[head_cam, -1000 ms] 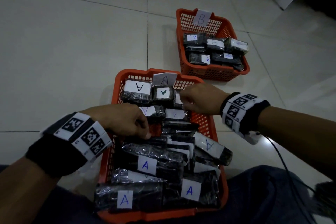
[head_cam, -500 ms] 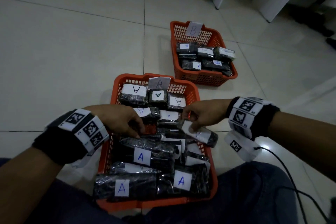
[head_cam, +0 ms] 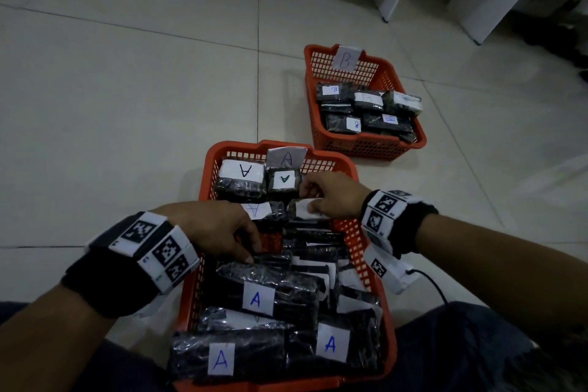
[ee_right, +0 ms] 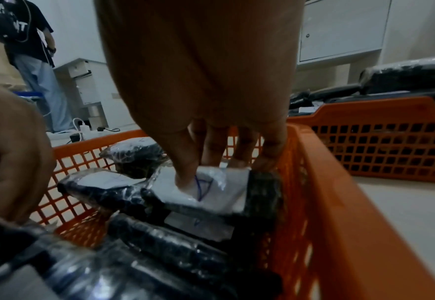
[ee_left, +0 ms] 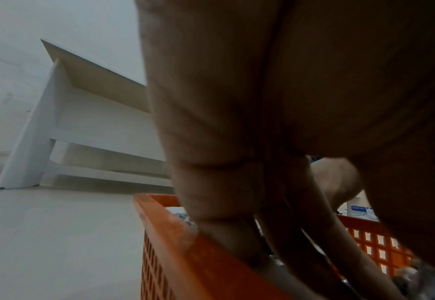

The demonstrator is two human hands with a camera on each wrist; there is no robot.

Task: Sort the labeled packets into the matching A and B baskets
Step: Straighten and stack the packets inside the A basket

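I saw the big A basket (head_cam: 375,289) by my knees (full of black packets), the smaller B basket (head_cam: 416,134) farther off, my right hand (head_cam: 334,197) pinching a labeled packet (ee_right: 218,190) inside A, my left hand (head_cam: 216,229) curled among packets, its hold hidden.
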